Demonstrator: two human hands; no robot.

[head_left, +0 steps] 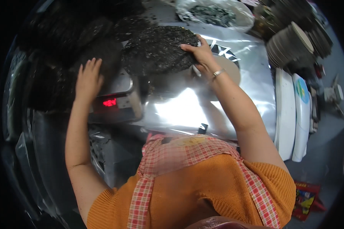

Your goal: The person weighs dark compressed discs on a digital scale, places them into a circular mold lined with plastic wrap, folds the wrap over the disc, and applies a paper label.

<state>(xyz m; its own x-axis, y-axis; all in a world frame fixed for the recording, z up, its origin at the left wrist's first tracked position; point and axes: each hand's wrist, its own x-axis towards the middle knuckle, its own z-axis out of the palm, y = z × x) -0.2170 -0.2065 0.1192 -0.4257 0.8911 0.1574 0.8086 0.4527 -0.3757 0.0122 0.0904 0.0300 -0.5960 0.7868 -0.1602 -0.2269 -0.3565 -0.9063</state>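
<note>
My right hand (203,54) grips the right edge of a round, dark sheet of what looks like dried seaweed (160,50), thumb on top. The sheet is held over a silver foil bag (253,94) that lies flat. On the bag, partly behind my right wrist, is a beige round disc (229,70). My left hand (89,81) is open, palm down, at the left end of a digital scale (127,110) with a lit red display. Beside its fingers is another dark, blurred sheet (104,61) above the scale; whether they touch it I cannot tell.
Dark seaweed (66,34) is heaped at the upper left. A clear plastic bag (242,17) of dark flakes sits at the back. Round discs (286,45) are stacked at the right, near white packages (285,114). A red packet (306,197) lies at the lower right.
</note>
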